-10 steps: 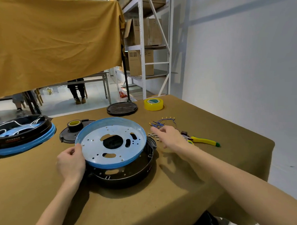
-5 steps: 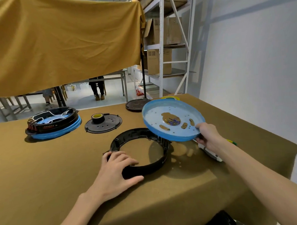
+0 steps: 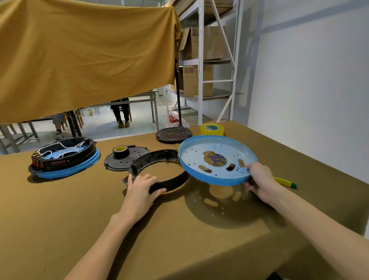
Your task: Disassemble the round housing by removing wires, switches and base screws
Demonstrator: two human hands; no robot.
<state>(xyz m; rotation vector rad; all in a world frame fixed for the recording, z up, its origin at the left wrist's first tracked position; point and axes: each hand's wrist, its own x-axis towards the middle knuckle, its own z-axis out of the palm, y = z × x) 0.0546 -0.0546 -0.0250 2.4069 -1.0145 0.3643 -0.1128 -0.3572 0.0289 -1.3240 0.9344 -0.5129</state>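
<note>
A black ring housing [image 3: 153, 159] lies flat on the brown table [image 3: 77, 206]. My left hand [image 3: 140, 188] grips its near rim, thumb over the edge. My right hand [image 3: 259, 180] holds a round blue base plate [image 3: 217, 161] by its near right rim, lifted above the table and tilted, to the right of the ring. Blue wires [image 3: 216, 158] show through the plate's centre hole. The plate's shadow falls on the table below it.
A second, assembled housing [image 3: 65, 157] with white wires sits at the far left. A black disc [image 3: 125, 158] with a tape roll [image 3: 120, 150] lies behind the ring. Further back are another black lid [image 3: 173, 134] and yellow tape [image 3: 212, 129]. A yellow-green tool [image 3: 285, 182] lies right of my hand.
The blue plate was lifted off the black ring and carried to the right by my right hand. My left hand shifted onto the ring's near rim and holds it down.
</note>
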